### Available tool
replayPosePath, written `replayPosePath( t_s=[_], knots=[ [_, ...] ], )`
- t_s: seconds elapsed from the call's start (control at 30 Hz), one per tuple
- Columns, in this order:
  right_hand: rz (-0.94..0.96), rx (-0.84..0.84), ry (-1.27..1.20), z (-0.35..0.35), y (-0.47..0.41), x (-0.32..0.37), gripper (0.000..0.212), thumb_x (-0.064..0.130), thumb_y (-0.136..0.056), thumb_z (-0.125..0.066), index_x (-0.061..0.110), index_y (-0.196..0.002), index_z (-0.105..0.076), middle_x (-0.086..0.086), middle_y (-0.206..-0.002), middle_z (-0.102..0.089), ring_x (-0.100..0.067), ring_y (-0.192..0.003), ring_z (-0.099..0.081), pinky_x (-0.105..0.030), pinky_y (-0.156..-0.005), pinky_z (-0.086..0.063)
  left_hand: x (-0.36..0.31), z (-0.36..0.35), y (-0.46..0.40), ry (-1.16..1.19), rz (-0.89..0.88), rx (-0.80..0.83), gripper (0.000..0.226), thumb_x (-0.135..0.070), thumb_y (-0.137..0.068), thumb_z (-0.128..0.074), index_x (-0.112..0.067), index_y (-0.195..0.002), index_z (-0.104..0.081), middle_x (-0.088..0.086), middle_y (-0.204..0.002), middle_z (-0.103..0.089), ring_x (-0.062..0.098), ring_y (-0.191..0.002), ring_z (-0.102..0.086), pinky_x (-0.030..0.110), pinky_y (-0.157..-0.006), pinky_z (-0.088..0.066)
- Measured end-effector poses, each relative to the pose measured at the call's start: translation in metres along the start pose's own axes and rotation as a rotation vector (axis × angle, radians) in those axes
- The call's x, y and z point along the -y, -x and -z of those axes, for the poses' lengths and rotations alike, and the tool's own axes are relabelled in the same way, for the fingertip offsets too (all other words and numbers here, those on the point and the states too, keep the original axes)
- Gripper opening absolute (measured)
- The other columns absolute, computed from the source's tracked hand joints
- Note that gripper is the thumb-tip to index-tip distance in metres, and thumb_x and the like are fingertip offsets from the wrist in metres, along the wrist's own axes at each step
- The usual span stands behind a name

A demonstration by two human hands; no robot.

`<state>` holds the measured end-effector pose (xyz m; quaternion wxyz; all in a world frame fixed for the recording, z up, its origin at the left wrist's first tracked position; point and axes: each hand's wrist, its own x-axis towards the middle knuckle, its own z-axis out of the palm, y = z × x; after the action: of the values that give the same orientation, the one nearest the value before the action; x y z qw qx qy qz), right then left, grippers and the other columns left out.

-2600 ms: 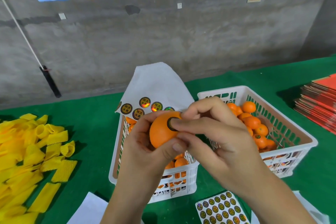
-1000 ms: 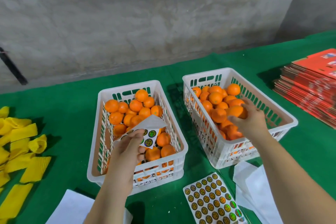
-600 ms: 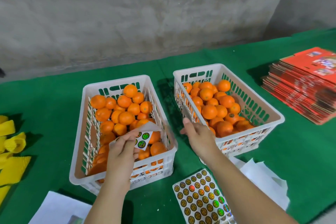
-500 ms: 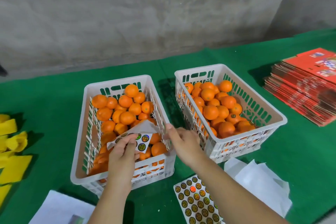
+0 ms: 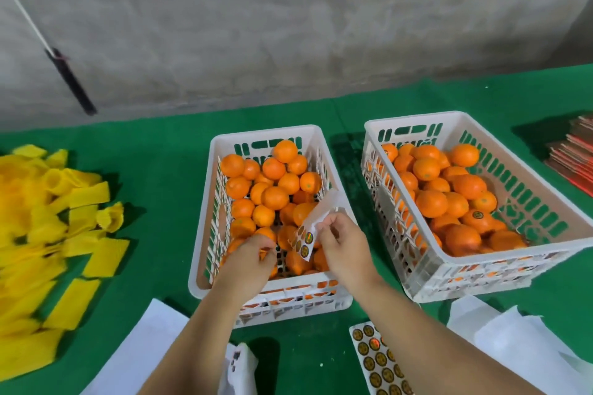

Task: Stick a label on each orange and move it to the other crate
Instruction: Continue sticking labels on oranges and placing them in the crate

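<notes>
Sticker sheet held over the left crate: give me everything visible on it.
The sticker sheet is a white backing paper, bent, its blank upper part rising toward the far right. Its lower end carries a few round dark labels with gold and shiny print. The right hand pinches its edge with curled fingers; the left hand is beside it, reaching into the oranges. It hangs above the near part of the left crate, clear of the table.

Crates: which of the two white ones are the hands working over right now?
The left crate. Both the left hand and the right hand are over its near end, the right pinching the label strip; the right crate is untouched.
</notes>
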<state>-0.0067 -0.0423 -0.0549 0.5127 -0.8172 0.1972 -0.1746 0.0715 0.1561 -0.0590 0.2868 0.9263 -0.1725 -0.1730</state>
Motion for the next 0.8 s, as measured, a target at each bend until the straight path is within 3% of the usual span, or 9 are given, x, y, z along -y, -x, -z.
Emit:
replayPosePath(
  t_s=[0.07, 0.13, 0.2, 0.27, 0.37, 0.5, 0.6, 0.7, 0.8],
  knots=[
    [0.042, -0.047, 0.079, -0.004, 0.000, -0.002, 0.020, 0.028, -0.105, -0.056, 0.028, -0.087, -0.047, 0.006, -0.070, -0.057, -0.014, -0.062, -0.056, -0.039, -0.059, -0.045, 0.001, 0.001, -0.011, -0.138, 0.068, 0.024, 0.040, -0.046, -0.101, -0.052, -0.034, -0.140, -0.057, 0.001, -0.143, -0.058, 0.026, -0.128, -0.057, 0.048, -0.107, -0.050],
    [0.079, -0.080, 0.126, -0.006, 0.003, -0.005, 0.019, 0.029, -0.106, -0.054, 0.028, -0.090, -0.045, 0.007, -0.070, -0.057, -0.015, -0.061, -0.057, -0.043, -0.056, -0.046, 0.001, 0.002, -0.019, -0.257, 0.206, 0.121, 0.063, -0.056, -0.096, -0.050, -0.030, -0.153, -0.047, 0.006, -0.161, -0.041, 0.036, -0.149, -0.036, 0.054, -0.120, -0.035],
    [0.093, -0.095, 0.154, -0.008, 0.003, -0.006, 0.018, 0.029, -0.107, -0.052, 0.028, -0.091, -0.043, 0.007, -0.070, -0.058, -0.016, -0.061, -0.058, -0.044, -0.054, -0.046, 0.001, 0.004, -0.026, -0.302, 0.324, 0.233, 0.048, -0.058, -0.094, -0.051, -0.034, -0.135, -0.056, 0.012, -0.153, -0.045, 0.038, -0.142, -0.043, 0.050, -0.115, -0.039],
    [0.099, -0.096, 0.203, -0.010, 0.002, -0.006, 0.021, 0.029, -0.107, -0.051, 0.032, -0.090, -0.039, 0.006, -0.067, -0.058, -0.015, -0.057, -0.057, -0.038, -0.048, -0.040, 0.000, 0.003, -0.031, -0.296, 0.389, 0.307, 0.029, -0.055, -0.094, -0.056, -0.033, -0.112, -0.057, 0.010, -0.135, -0.051, 0.031, -0.120, -0.056, 0.041, -0.100, -0.049],
    [0.112, -0.087, 0.263, -0.013, 0.001, -0.005, 0.026, 0.028, -0.107, -0.051, 0.035, -0.089, -0.033, 0.004, -0.068, -0.058, -0.018, -0.058, -0.057, -0.034, -0.046, -0.034, 0.003, -0.008, -0.042, -0.385, 0.465, 0.354, 0.069, -0.041, -0.100, -0.057, -0.012, -0.159, -0.034, 0.019, -0.162, -0.036, 0.036, -0.137, -0.050, 0.042, -0.108, -0.048],
    [0.064, -0.034, 0.268, -0.013, 0.000, -0.002, 0.024, 0.028, -0.107, -0.051, 0.035, -0.091, -0.034, 0.001, -0.073, -0.060, -0.024, -0.065, -0.060, -0.039, -0.054, -0.045, 0.004, -0.011, -0.047, -0.536, 0.516, 0.350, 0.082, -0.024, -0.102, -0.051, -0.017, -0.168, -0.004, 0.022, -0.173, -0.011, 0.043, -0.156, -0.024, 0.052, -0.121, -0.037],
    [0.039, 0.006, 0.228, -0.007, -0.002, -0.001, 0.017, 0.027, -0.108, -0.051, 0.026, -0.095, -0.041, 0.000, -0.074, -0.060, -0.026, -0.067, -0.060, -0.040, -0.056, -0.044, -0.003, -0.014, -0.049, -0.685, 0.578, 0.319, 0.081, -0.028, -0.100, -0.058, -0.023, -0.168, -0.014, 0.021, -0.173, -0.011, 0.043, -0.157, -0.010, 0.049, -0.118, -0.035],
    [0.022, 0.026, 0.169, -0.002, -0.002, -0.001, 0.016, 0.028, -0.108, -0.051, 0.020, -0.096, -0.044, -0.002, -0.077, -0.061, -0.024, -0.069, -0.059, -0.043, -0.060, -0.045, -0.010, -0.014, -0.046, -0.833, 0.551, 0.267, 0.070, -0.035, -0.100, -0.058, -0.014, -0.162, -0.033, 0.017, -0.168, -0.028, 0.039, -0.150, -0.022, 0.044, -0.114, -0.034],
    [0.024, 0.033, 0.108, 0.004, 0.001, 0.001, 0.019, 0.029, -0.109, -0.050, 0.020, -0.093, -0.043, 0.000, -0.074, -0.058, -0.016, -0.065, -0.055, -0.037, -0.057, -0.039, -0.008, -0.011, -0.037, -0.730, 0.527, 0.116, 0.071, -0.040, -0.099, -0.060, -0.009, -0.160, -0.038, 0.019, -0.166, -0.030, 0.041, -0.148, -0.030, 0.047, -0.119, -0.032]
  ],
)
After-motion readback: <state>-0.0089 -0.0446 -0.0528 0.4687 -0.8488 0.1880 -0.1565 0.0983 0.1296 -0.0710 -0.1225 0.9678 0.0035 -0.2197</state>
